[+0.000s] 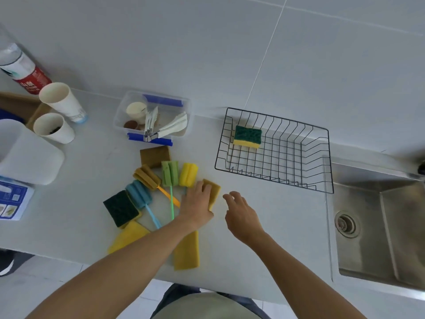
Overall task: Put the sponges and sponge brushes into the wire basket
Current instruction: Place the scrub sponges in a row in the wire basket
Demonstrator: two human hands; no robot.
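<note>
A black wire basket (322, 162) sits on the counter and holds one green-and-yellow sponge (248, 137) at its far left. My left hand (197, 203) lies on a tan sponge (215, 192), fingers curled over its edge. My right hand (241, 212) hovers open just right of it, holding nothing. Left of them lie sponge brushes: yellow (188, 174), green (170, 173), brown (147, 177) and blue (139, 194). Around them are a brown sponge (155, 155), a dark green scourer sponge (120, 208) and two yellow sponges (128, 238) (186, 252).
A clear plastic box (153, 118) with utensils stands behind the pile. Two paper cups (62, 100) (53, 127), a spray can (23, 67) and a white container (25, 153) crowd the left. A steel sink (379, 222) opens at the right, past the basket.
</note>
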